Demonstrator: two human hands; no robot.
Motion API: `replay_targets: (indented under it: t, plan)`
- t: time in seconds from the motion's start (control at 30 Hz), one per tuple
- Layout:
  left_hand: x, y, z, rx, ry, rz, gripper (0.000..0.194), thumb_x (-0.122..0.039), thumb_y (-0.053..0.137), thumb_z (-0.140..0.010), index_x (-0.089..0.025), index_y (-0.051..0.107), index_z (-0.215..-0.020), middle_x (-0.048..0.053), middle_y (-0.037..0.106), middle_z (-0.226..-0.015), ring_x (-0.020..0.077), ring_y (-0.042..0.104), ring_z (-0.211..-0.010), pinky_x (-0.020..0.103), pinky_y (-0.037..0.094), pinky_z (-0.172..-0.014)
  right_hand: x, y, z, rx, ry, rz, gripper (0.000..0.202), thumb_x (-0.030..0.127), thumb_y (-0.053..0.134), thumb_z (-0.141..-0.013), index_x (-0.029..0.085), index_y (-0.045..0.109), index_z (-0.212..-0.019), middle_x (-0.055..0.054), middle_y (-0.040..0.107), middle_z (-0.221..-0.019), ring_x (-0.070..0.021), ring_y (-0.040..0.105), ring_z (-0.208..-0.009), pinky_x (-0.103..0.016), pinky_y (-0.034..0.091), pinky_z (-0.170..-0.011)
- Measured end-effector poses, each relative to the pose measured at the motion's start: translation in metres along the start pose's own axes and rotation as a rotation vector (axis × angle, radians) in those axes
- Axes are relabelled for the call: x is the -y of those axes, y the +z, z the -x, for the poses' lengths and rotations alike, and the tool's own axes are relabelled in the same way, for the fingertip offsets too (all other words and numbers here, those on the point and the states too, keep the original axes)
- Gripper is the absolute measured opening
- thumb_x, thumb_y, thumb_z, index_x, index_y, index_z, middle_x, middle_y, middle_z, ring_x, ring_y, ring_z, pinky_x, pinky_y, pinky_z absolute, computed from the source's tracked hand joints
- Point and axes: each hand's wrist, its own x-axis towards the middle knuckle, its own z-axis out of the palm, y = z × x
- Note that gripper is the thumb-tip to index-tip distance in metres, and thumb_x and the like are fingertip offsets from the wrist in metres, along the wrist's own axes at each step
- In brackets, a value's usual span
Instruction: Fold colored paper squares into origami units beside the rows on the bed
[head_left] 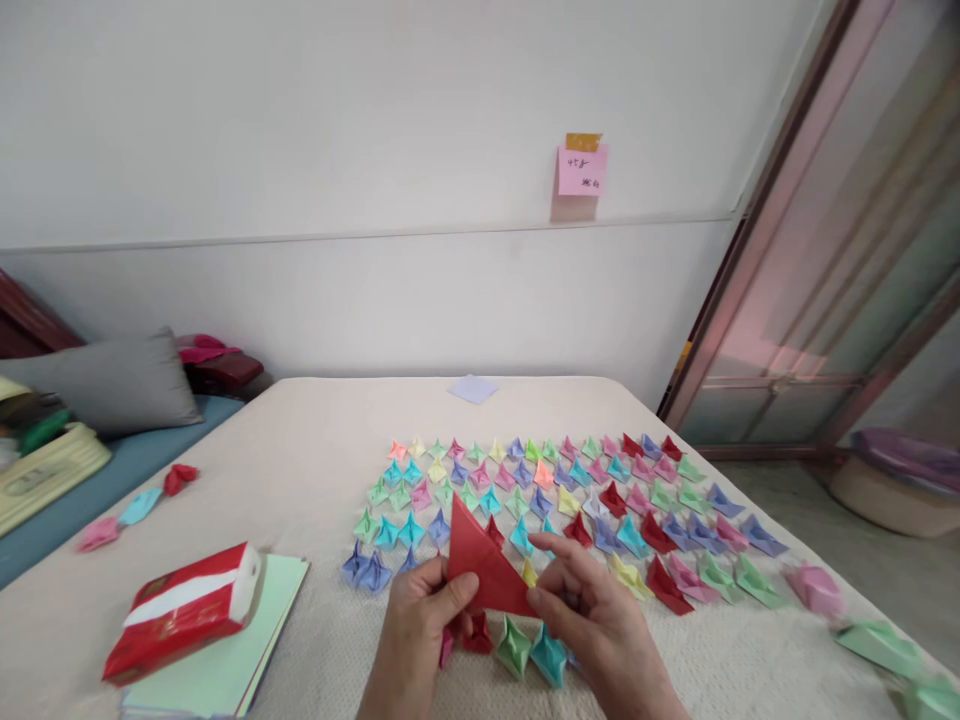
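Note:
A red sheet of paper folded into a triangle point(486, 568) is held up above the table, one point upward. My left hand point(429, 610) pinches its left side, thumb in front. At the lower right corner, my right hand point(574, 605) grips the paper between thumb and finger, the other fingers loosely curled. Behind and below stand rows of small folded paper boats in many colours, among them a green boat point(514, 648) and a cyan boat point(549, 655) just under the hands. My hands hide part of the nearest row.
A red tissue pack point(184, 610) lies on a stack of coloured paper point(225, 665) at left. A lilac sheet point(473, 389) rests at the table's far edge. Folded pieces point(140, 507) lie far left; a green one point(881, 645) is near the right edge. A pink note point(583, 172) hangs on the wall.

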Motion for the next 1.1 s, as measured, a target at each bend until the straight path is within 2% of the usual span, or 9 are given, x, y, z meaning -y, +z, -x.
replay_targets:
  t: [0.07,0.17,0.33,0.43,0.57,0.83,1.1]
  plan:
    - [0.001,-0.004,-0.001,-0.018,0.019,0.001,0.031,-0.041,0.071,-0.075,-0.013,0.062,-0.064,-0.004,0.05,-0.044,0.0062,0.037,-0.036,0.018,0.026,-0.036,0.003,-0.002,0.002,-0.089,-0.029,0.001,0.025,0.025,0.066,-0.077,0.023,0.065,-0.102,0.006,0.05,-0.058,-0.0118,0.045,-0.051,-0.024,0.036,-0.049]
    - [0.001,-0.004,0.0,-0.029,0.052,-0.03,0.032,-0.042,0.071,-0.075,-0.013,0.063,-0.064,-0.005,0.047,-0.043,0.0061,0.037,-0.036,0.018,0.027,-0.036,0.008,-0.003,0.005,-0.187,-0.193,0.153,0.014,0.026,0.066,-0.079,0.024,0.068,-0.093,0.001,0.059,-0.068,-0.0149,0.052,-0.059,-0.026,0.043,-0.056]
    - [-0.003,0.003,0.002,-0.046,0.044,-0.032,0.033,-0.043,0.08,-0.063,-0.011,0.069,-0.064,-0.001,0.057,-0.046,0.0091,0.047,-0.042,0.019,0.038,-0.042,0.013,0.0,0.012,-0.127,-0.498,0.444,0.015,0.019,0.061,-0.083,0.024,0.064,-0.097,-0.004,0.064,-0.083,-0.0169,0.058,-0.065,-0.027,0.049,-0.058]
    - [-0.005,0.005,0.003,-0.03,0.067,-0.071,0.034,-0.044,0.081,-0.061,-0.011,0.072,-0.064,0.001,0.06,-0.045,0.0105,0.049,-0.042,0.02,0.04,-0.043,0.011,0.004,0.014,-0.143,-0.598,0.541,0.018,0.015,0.06,-0.083,0.023,0.063,-0.099,-0.007,0.064,-0.091,-0.0191,0.063,-0.073,-0.029,0.053,-0.062]
    - [-0.006,0.004,0.004,-0.006,0.103,-0.116,0.031,-0.042,0.081,-0.06,-0.012,0.075,-0.067,0.003,0.063,-0.048,0.0124,0.052,-0.045,0.021,0.041,-0.045,0.006,0.007,0.014,-0.153,-0.705,0.656,0.024,0.009,0.058,-0.082,0.022,0.062,-0.102,-0.008,0.064,-0.091,-0.0193,0.066,-0.076,-0.028,0.055,-0.063]
    - [-0.004,0.005,0.005,-0.014,0.126,-0.125,0.026,-0.038,0.078,-0.066,-0.013,0.076,-0.072,0.002,0.064,-0.054,0.0131,0.052,-0.052,0.021,0.042,-0.049,0.008,0.008,0.015,-0.181,-0.776,0.685,0.023,0.006,0.055,-0.082,0.021,0.062,-0.098,-0.008,0.066,-0.087,-0.0175,0.066,-0.071,-0.026,0.053,-0.058]
    - [-0.002,0.003,0.005,-0.005,0.156,-0.19,0.022,-0.037,0.077,-0.067,-0.015,0.076,-0.07,0.0,0.063,-0.056,0.0136,0.053,-0.054,0.021,0.043,-0.052,0.005,0.01,0.016,-0.133,-0.722,0.681,0.015,0.009,0.051,-0.087,0.021,0.06,-0.087,-0.006,0.065,-0.08,-0.0162,0.063,-0.068,-0.026,0.048,-0.058]
